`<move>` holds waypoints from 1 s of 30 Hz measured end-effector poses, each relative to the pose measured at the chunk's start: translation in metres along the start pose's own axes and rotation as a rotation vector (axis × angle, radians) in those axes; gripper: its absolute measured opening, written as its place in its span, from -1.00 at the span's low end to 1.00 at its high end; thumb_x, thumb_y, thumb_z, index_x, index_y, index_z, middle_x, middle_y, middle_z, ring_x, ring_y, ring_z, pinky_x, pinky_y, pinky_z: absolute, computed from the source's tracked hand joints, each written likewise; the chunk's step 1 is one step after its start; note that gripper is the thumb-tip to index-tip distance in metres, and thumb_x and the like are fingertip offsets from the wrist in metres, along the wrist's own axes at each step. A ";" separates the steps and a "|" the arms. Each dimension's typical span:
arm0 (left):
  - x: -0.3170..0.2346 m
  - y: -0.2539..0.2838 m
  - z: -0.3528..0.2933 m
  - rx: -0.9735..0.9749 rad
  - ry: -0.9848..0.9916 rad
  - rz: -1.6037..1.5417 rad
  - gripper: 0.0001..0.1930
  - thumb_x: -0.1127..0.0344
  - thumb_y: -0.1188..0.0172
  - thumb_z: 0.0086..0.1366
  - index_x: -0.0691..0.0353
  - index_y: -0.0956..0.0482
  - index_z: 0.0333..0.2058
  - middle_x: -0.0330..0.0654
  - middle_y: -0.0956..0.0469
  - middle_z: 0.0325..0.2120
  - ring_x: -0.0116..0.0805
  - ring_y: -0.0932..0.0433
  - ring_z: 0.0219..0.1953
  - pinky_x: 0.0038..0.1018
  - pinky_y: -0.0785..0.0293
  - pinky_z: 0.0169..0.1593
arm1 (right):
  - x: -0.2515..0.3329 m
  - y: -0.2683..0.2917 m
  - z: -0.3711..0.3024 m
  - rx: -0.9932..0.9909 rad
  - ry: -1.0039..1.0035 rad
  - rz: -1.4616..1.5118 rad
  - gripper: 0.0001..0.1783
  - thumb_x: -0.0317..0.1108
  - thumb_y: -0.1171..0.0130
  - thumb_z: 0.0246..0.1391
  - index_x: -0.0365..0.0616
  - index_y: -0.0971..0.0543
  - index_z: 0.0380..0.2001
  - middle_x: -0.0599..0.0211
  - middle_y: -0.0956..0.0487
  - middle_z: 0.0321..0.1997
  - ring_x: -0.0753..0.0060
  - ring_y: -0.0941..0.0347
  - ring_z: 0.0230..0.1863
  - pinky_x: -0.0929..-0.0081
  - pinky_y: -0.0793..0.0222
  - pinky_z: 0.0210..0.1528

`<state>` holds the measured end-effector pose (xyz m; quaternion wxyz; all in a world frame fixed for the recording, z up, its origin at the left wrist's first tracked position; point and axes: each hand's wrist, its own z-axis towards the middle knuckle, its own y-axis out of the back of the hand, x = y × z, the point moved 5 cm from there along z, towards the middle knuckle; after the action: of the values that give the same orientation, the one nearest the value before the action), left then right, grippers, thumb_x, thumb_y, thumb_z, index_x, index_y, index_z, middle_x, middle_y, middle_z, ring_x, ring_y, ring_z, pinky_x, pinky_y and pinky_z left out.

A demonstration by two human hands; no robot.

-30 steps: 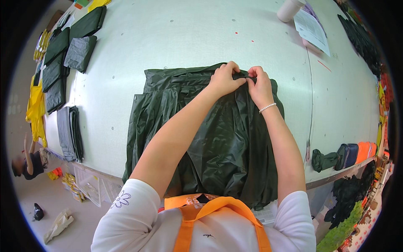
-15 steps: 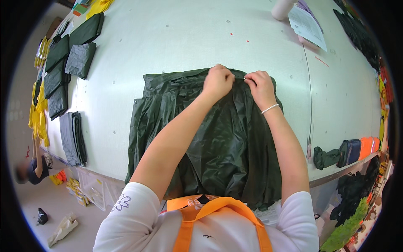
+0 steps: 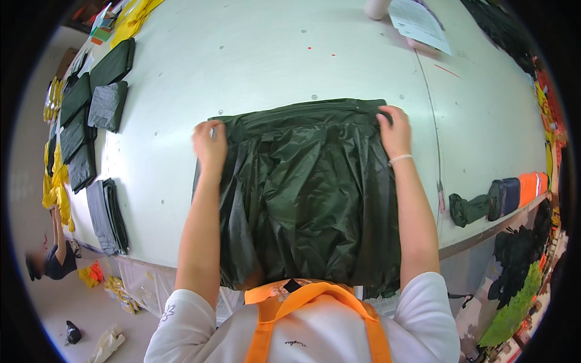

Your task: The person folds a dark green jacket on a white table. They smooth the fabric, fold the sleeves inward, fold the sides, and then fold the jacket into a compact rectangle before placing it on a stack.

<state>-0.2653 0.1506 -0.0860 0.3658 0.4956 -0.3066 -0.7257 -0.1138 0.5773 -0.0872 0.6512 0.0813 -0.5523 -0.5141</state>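
Gripping the top corners of a dark green garment (image 3: 308, 193), the left hand (image 3: 210, 144) and right hand (image 3: 393, 130) close their fingers on its edge, spread flat across a pale table (image 3: 272, 54); folded pieces (image 3: 91, 121) line the table's left side.

Both hands, left hand (image 3: 210, 144) and right hand (image 3: 394, 128), gripped a crinkled dark green plastic garment (image 3: 305, 193) spread on the pale table (image 3: 272, 54).

Garment (image 3: 308, 193) near hem hidden behind orange apron (image 3: 302, 302); paper sheet (image 3: 419, 21) cut off at top edge
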 end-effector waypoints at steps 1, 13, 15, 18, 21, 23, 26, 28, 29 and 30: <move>0.027 0.009 -0.003 -0.031 0.083 0.066 -0.80 0.25 -0.15 0.17 0.14 -0.58 -0.24 -0.04 -0.49 -0.15 -0.01 -0.41 -0.07 -0.20 -0.34 0.00 | -0.016 0.025 -0.007 -0.074 -0.025 -0.056 -0.77 -0.47 -0.19 -0.03 -0.16 -0.54 -0.23 0.16 -0.52 -0.12 0.10 -0.38 -0.02 0.31 -0.29 0.05; 0.093 0.026 -0.055 0.401 0.566 -0.139 -0.68 0.13 -0.39 -0.10 0.29 -0.56 -0.62 -0.15 -0.55 -0.66 -0.30 -0.51 -0.57 -0.36 -0.42 -0.40 | -0.152 0.162 -0.176 0.057 -0.433 -0.645 -0.82 -0.53 -0.09 0.00 -0.28 -0.45 -0.27 0.01 -0.46 -0.20 -0.06 -0.35 -0.12 0.20 -0.25 -0.02; 0.080 0.036 -0.059 0.291 0.470 -0.190 -0.73 0.20 -0.36 -0.10 0.28 -0.53 -0.64 -0.18 -0.51 -0.69 -0.38 -0.48 -0.58 -0.40 -0.40 -0.43 | -0.147 0.155 -0.171 -0.010 -0.296 -0.536 -0.82 -0.51 -0.05 0.05 -0.26 -0.41 -0.23 0.06 -0.46 -0.24 0.06 -0.39 -0.21 0.28 -0.32 -0.12; 0.029 0.072 -0.071 0.203 0.404 -0.401 -0.78 0.37 -0.32 -0.06 0.29 -0.43 -0.65 -0.25 -0.42 -0.73 -0.51 -0.36 -0.61 -0.51 -0.31 -0.48 | -0.088 0.137 -0.137 -0.107 -0.491 0.036 -0.81 -0.46 0.02 0.14 -0.22 -0.34 -0.16 0.19 -0.43 -0.33 0.32 -0.40 -0.37 0.46 -0.36 -0.33; -0.017 0.101 -0.090 0.138 0.308 -0.504 -0.79 0.45 -0.30 -0.05 0.29 -0.39 -0.61 -0.28 -0.37 -0.72 -0.54 -0.28 -0.60 -0.56 -0.26 -0.49 | 0.027 0.077 -0.106 0.035 -0.455 0.618 -0.76 -0.32 0.05 0.23 -0.10 -0.28 -0.07 0.43 -0.33 -0.48 0.64 -0.25 -0.57 0.69 -0.26 -0.55; -0.031 0.115 -0.104 0.171 0.309 -0.621 -0.75 0.44 -0.31 0.02 0.25 -0.36 -0.62 -0.37 -0.38 -0.64 -0.62 -0.27 -0.54 -0.60 -0.25 -0.45 | 0.136 0.037 -0.089 0.218 -0.305 0.449 -0.71 -0.31 -0.16 0.10 -0.15 -0.39 -0.14 0.43 -0.42 -0.42 0.61 -0.32 -0.50 0.64 -0.33 -0.46; -0.040 0.126 -0.118 0.242 0.425 -0.891 -0.75 0.43 -0.31 0.07 0.19 -0.35 -0.57 -0.38 -0.40 -0.56 -0.64 -0.32 -0.45 -0.67 -0.24 -0.37 | 0.232 -0.015 -0.090 0.412 -0.030 0.551 -0.70 -0.40 -0.22 0.03 -0.25 -0.43 -0.18 0.28 -0.60 -0.24 0.58 -0.44 -0.40 0.60 -0.40 -0.30; -0.044 0.134 -0.122 0.173 0.485 -1.158 -0.78 0.47 -0.28 0.09 0.18 -0.35 -0.50 -0.36 -0.42 -0.52 -0.62 -0.35 -0.42 -0.66 -0.26 -0.34 | 0.281 -0.031 -0.090 0.563 -0.078 0.638 -0.84 -0.46 -0.25 0.00 -0.27 -0.51 -0.35 0.39 -0.59 -0.37 0.71 -0.40 -0.44 0.69 -0.35 -0.35; -0.045 0.138 -0.125 0.134 0.515 -1.288 -0.79 0.48 -0.27 0.09 0.18 -0.35 -0.46 -0.35 -0.42 -0.50 -0.61 -0.37 -0.41 -0.65 -0.27 -0.33 | 0.298 -0.039 -0.092 0.598 -0.084 0.665 -0.87 -0.47 -0.25 -0.01 -0.26 -0.54 -0.38 0.44 -0.57 -0.38 0.75 -0.39 -0.43 0.73 -0.31 -0.39; -0.048 0.141 -0.126 0.165 0.510 -1.353 -0.75 0.52 -0.23 0.10 0.25 -0.38 -0.26 -0.24 -0.48 -0.36 -0.52 -0.45 -0.31 -0.59 -0.37 -0.23 | 0.313 -0.043 -0.093 0.632 -0.025 0.665 -0.87 -0.48 -0.25 -0.02 -0.26 -0.54 -0.37 0.44 -0.57 -0.37 0.74 -0.40 -0.42 0.73 -0.31 -0.40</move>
<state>-0.1025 0.1036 0.0114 -0.1416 0.7565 0.1081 -0.6293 -0.1075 0.2770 0.0472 0.7174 0.0882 -0.6859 -0.0844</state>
